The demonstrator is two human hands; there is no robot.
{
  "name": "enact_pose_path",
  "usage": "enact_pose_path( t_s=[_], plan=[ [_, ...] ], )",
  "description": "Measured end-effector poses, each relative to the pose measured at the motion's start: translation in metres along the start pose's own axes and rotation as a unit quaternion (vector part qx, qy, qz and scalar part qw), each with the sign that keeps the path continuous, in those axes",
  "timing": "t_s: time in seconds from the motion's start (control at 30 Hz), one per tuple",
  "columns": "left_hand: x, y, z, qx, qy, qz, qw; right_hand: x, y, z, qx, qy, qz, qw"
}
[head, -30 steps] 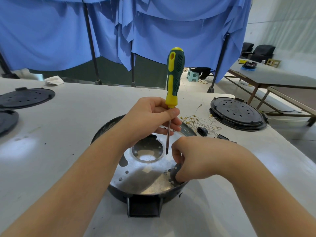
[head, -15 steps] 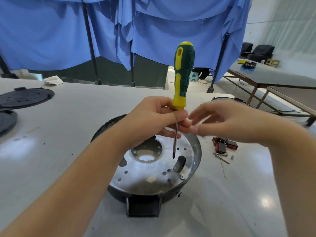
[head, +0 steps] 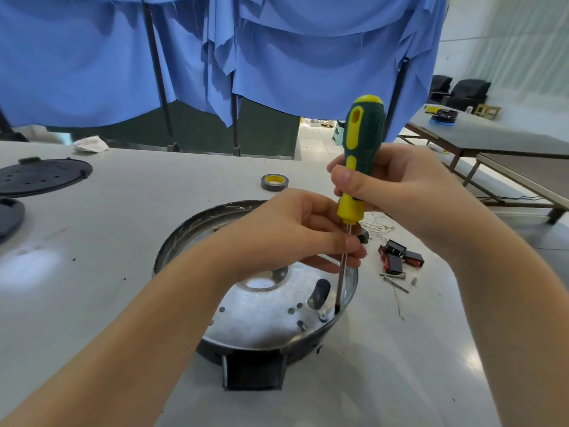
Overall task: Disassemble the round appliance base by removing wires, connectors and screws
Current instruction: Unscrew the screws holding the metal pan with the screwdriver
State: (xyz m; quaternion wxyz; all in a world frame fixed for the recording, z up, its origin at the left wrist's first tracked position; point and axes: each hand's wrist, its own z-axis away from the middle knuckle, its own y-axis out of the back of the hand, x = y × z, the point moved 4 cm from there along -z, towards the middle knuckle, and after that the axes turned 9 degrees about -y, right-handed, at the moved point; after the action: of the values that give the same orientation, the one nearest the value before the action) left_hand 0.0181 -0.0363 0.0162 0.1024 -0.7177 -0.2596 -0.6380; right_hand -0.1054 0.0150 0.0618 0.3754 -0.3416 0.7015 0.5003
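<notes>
The round appliance base (head: 264, 315) lies on the white table with its shiny metal inside facing up and a black bracket at its near edge. A green and yellow screwdriver (head: 358, 167) stands nearly upright over the base's right rim, its tip down beside a screw (head: 322, 316). My right hand (head: 397, 186) grips the screwdriver's handle. My left hand (head: 295, 232) pinches the metal shaft just below the handle.
Red and black connectors (head: 400, 255), loose screws (head: 395, 278) and thin wires (head: 377, 226) lie right of the base. A tape roll (head: 274, 182) sits behind it. Black round lids (head: 43, 177) lie at the far left. Blue curtains hang behind; another table (head: 492, 134) stands at right.
My right hand left the base's rim, swung up and took hold of the screwdriver handle. The screwdriver moved right and its tip dropped to the base's right edge. My left hand slid onto the shaft.
</notes>
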Motion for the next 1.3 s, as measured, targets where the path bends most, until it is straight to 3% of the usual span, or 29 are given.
enact_pose_path(
  t_s=[0.97,1.3],
  plan=[
    [-0.007,0.008,0.002,-0.024,0.012,-0.043,0.999,0.003,-0.007,-0.001,-0.041,-0.019,0.042,0.998],
    [-0.006,0.011,0.002,-0.028,-0.020,-0.057,0.998,-0.001,-0.003,0.001,-0.066,0.001,0.054,0.996]
  ],
)
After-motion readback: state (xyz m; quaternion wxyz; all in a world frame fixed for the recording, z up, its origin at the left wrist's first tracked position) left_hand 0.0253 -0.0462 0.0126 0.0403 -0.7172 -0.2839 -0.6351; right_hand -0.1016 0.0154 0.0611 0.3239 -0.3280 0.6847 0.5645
